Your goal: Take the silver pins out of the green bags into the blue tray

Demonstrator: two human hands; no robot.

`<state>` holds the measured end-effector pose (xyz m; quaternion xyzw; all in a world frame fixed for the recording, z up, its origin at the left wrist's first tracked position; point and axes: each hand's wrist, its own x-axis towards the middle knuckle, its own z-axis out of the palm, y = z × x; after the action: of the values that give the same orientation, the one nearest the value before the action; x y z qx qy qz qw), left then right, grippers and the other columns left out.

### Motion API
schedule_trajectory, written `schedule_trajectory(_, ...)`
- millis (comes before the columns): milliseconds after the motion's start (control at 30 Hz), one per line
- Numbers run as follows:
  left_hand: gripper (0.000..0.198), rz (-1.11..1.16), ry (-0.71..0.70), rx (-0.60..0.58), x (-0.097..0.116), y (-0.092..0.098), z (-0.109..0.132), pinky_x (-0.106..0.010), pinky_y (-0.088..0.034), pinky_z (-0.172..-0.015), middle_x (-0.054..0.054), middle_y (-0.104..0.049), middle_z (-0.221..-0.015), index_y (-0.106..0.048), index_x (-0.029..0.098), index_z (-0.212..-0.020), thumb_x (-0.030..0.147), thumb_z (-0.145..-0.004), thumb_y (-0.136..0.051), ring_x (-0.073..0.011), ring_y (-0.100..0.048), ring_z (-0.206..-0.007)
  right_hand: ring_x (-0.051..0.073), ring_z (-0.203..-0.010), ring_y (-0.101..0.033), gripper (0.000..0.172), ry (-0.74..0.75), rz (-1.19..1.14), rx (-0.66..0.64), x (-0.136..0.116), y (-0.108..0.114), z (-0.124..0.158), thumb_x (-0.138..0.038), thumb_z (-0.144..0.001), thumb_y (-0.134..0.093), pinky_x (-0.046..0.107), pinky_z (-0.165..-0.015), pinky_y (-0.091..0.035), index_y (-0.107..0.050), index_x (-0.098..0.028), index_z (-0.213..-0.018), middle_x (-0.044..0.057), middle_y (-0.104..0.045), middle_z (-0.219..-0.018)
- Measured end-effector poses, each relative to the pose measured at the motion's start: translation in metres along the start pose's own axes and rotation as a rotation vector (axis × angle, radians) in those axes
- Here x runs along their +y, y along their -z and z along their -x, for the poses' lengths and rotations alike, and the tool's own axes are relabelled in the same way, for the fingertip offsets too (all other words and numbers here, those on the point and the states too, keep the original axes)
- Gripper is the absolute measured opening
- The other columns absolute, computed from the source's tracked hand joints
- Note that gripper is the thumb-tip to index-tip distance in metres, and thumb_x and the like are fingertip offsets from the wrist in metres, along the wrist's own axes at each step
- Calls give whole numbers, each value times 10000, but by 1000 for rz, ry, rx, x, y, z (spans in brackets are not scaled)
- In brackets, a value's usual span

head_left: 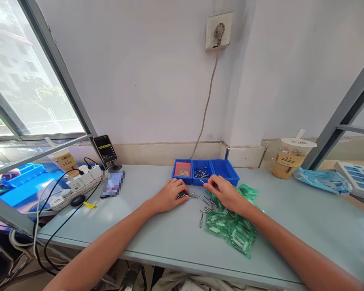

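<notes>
Pins [205, 200] silvery, slim (loose); left hand [170, 195] grips bundle

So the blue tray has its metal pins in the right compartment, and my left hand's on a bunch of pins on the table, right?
Not quite: the head view shows the metal pins in the middle compartment of the blue tray, not the right. The left hand is indeed closed on a bunch of pins on the table.

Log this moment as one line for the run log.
left hand: grips metal pins | right hand: pinches pin, over green bags | blue tray: behind hands
</notes>
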<state>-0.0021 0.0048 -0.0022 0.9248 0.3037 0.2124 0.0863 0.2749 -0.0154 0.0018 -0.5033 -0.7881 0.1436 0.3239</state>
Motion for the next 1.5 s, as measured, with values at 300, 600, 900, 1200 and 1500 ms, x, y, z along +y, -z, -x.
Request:
schedule_trajectory(300, 210, -8, 8, -3, 0, 0, 0, -382, -423, -955, -58, -640, -1085, -663, 233, -1096, 418, -1050, -574, -241, -550, -1065, 194, -772, -548, 314, -12, -77, 2, -5, 3, 3, -481, -1042, -494, 314, -686, -422, -515, -242, -839, -1, -615, -807)
schedule_trajectory(600, 230, -1, 9, 0, 0, 1, 0, -385, -421, -959, -61, -637, -1072, -669, 227, -1092, 431, -1050, -571, -242, -541, -1070, 169, -708, -521, 317, -62, -254, -93, 4, 16, 1, -517, -968, -611, 291, -640, -416, -570, -233, -832, -18, -605, -779)
schedule_trajectory(900, 249, -4, 21, -5, 0, 0, -1, -390, -426, -964, -66, -635, -1075, -673, 230, -1097, 449, -1049, -564, -245, -544, -1068, 211, -834, -608, 386, -54, -418, 26, 10, 6, 0, -602, -970, -579, 332, -739, -483, -691, -239, -1043, 33, -685, -912)
schedule_trajectory(1200, 231, 0, 12, -7, 1, 1, -1, -384, -422, -968, -64, -639, -1090, -666, 232, -1112, 431, -1048, -569, -243, -543, -1075, 151, -664, -541, 406, -151, -675, 25, -3, 5, 7, -622, -950, -607, 284, -578, -439, -646, -227, -1036, 20, -661, -850)
schedule_trajectory(1500, 243, 6, 21, -5, -1, -2, 0, -390, -428, -972, -66, -639, -1115, -668, 238, -1141, 436, -1050, -561, -242, -553, -1073, 164, -710, -587, 360, -181, -817, 19, -4, 1, 9, -570, -887, -728, 278, -564, -438, -597, -245, -972, 23, -686, -933)
